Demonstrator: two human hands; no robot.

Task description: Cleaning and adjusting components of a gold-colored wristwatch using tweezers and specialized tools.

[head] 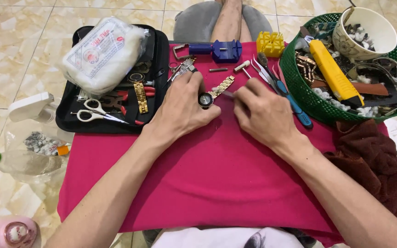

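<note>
Left hand (182, 108) rests on the pink cloth (207, 183) covering the tabletop, its fingers closed around the dark-dialled wristwatch (206, 99), which lies near the cloth's far-centre. Right hand (263, 115) sits just beside the watch, fingers pinched on a thin tool whose tip meets the gold bracelet (222, 86); the tool itself is too small to identify. The bracelet runs from the watch case away from the person, toward a blue link-removal tool (221, 49) at the cloth's far edge. A yellow block (270, 43) stands beside that blue tool. Tweezers and a blue-handled screwdriver (295, 108) lie close to the right hand, between the watch and a green basket (299, 92). The basket, well to the right of the watch, holds a yellow utility knife (334, 73), a white bowl (364, 30) and watch parts. To the left of the watch, a black tray (67, 121) carries scissors (95, 112), pliers and a white cotton pack (102, 53).
</note>
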